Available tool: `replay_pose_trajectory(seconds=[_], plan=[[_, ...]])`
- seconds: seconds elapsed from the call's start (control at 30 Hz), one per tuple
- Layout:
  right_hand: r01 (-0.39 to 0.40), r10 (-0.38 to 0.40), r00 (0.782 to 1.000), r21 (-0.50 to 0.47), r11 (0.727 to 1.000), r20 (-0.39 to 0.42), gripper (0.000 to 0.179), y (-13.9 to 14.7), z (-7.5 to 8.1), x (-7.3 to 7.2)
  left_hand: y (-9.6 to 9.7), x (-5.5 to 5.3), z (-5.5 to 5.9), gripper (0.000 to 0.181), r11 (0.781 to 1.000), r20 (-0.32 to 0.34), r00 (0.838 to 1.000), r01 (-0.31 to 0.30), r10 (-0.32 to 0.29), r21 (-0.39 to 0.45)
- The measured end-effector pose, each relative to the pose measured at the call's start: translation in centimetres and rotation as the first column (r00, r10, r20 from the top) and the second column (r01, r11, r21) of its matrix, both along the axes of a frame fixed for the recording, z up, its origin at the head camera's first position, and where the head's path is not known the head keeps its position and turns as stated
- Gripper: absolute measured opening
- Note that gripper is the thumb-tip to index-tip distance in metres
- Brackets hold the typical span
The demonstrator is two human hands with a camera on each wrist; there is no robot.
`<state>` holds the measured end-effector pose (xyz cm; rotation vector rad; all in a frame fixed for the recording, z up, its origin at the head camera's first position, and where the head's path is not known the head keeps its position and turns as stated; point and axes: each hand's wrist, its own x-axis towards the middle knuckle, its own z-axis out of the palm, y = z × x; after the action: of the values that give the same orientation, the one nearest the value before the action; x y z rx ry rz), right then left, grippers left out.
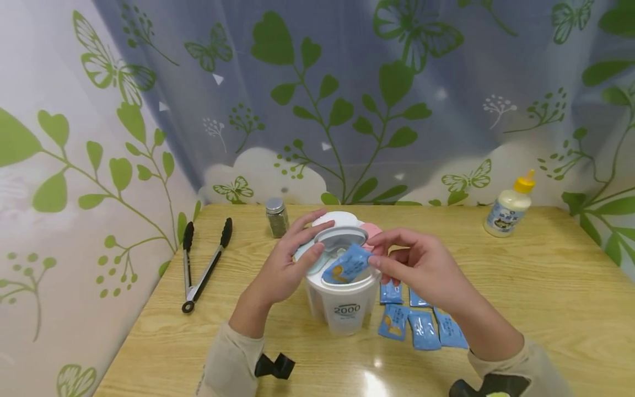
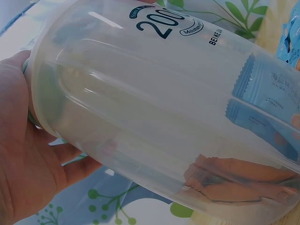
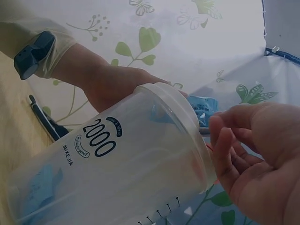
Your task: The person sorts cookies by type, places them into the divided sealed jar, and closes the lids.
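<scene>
A translucent plastic storage canister (image 1: 344, 322) marked 2000 stands upright on the table, with one flap (image 1: 342, 236) of its sectioned lid raised. My left hand (image 1: 285, 267) rests on the left of the lid, its fingers fairly straight and its thumb beside the raised flap. Between thumb and fingers, my right hand (image 1: 429, 270) pinches a blue snack packet (image 1: 349, 266) by its right end, tilted over the lid opening. Through the canister wall, the left wrist view shows blue packets (image 2: 267, 93) and brown-orange packets (image 2: 243, 180) at the bottom.
Several blue packets (image 1: 424, 331) lie on the table right of the canister, below my right forearm. Tongs (image 1: 205, 275) with black tips lie spread at the left. A small silver-capped jar (image 1: 276, 218) stands behind, and a yellow-capped bottle (image 1: 508, 209) stands at the back right.
</scene>
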<state>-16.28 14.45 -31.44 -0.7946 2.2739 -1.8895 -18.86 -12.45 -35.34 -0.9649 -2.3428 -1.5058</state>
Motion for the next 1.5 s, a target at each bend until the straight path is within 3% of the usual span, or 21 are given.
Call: replay_pose_trajectory(seconds=[0.13, 0.27, 0.4, 0.83, 1.2, 1.5], plan=[[0.033, -0.03, 0.999, -0.078, 0.996, 0.038, 0.017, 0.2, 0.1, -0.1, 0.0, -0.1, 0.0, 0.041, 1.0, 0.002, 1.0, -0.001, 0.001, -0.005], [0.01, -0.006, 1.0, -0.13, 0.992, 0.031, 0.018, 0.0, 0.1, -0.3, 0.0, -0.1, 0.0, 0.041, 1.0, -0.001, 1.0, -0.006, 0.006, -0.007], [-0.024, 0.03, 0.998, -0.132, 0.991, 0.049, 0.02, -0.1, -0.5, -0.4, 0.0, -0.1, -0.1, 0.04, 1.0, -0.003, 1.0, -0.007, 0.007, -0.001], [-0.002, 0.022, 0.994, -0.181, 0.984, 0.107, 0.018, 2.5, -2.6, -0.5, -0.1, 0.0, 0.0, 0.043, 1.0, -0.009, 1.0, -0.011, 0.011, -0.004], [0.051, -0.032, 0.976, -0.082, 0.995, 0.214, 0.022, 4.1, -6.9, -1.9, 0.0, 0.0, 0.0, 0.042, 1.0, 0.002, 1.0, -0.009, 0.009, -0.012], [0.075, -0.089, 0.944, 0.057, 0.996, 0.319, 0.047, 4.4, -10.4, -3.8, 0.1, 0.1, 0.1, 0.042, 1.0, 0.002, 1.0, -0.017, 0.017, -0.012]])
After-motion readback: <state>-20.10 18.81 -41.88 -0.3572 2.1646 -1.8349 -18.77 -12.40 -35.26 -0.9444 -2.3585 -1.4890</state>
